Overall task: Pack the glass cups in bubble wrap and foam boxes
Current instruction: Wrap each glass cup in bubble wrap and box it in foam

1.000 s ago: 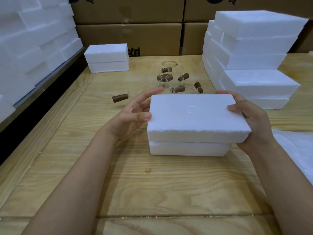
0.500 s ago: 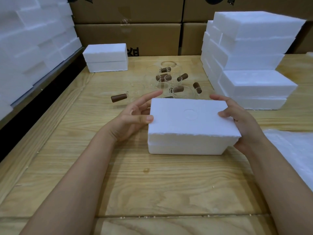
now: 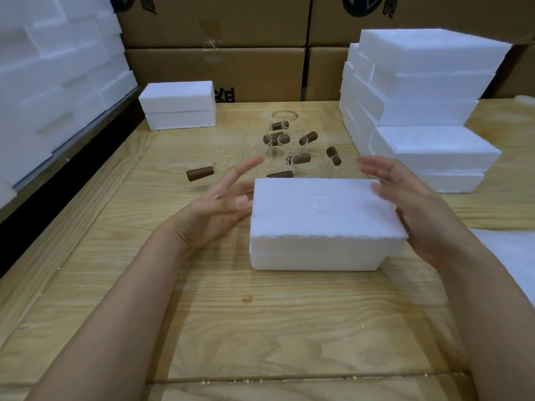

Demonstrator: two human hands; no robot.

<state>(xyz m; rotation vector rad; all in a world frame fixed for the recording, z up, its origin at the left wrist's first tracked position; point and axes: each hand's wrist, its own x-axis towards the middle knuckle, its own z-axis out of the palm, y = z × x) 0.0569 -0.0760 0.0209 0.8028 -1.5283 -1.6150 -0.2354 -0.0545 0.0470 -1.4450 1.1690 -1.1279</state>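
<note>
A closed white foam box (image 3: 324,224) sits on the wooden table (image 3: 231,328), its lid now seated on the base; a second ago the lid was still held raised and skewed above the lower half, and half a second ago it was just coming down. The lid overhangs the base slightly at the box's right end.

The left hand (image 3: 215,209) is spread open just left of the box, fingers splayed and pointing away; whether its fingertips touch the box's side is unclear, whereas earlier its thumb pressed the lid's left edge. The right hand (image 3: 417,215) is also open, palm against the box's right end, fingers extended above the lid's far right corner; earlier it cupped the lid from beneath. Neither hand grips anything.

To the right of the box lies a white sheet (image 3: 512,261), its material unclear. Just beyond the box, a cluster of clear glass cups with brown handles (image 3: 292,146) lies scattered, with one brown handle (image 3: 200,173) off to the left. Further back and left of the box rests another closed foam box (image 3: 178,105); to the right rises a stack of foam boxes (image 3: 419,105). Cardboard cartons (image 3: 217,68) line the back.
</note>
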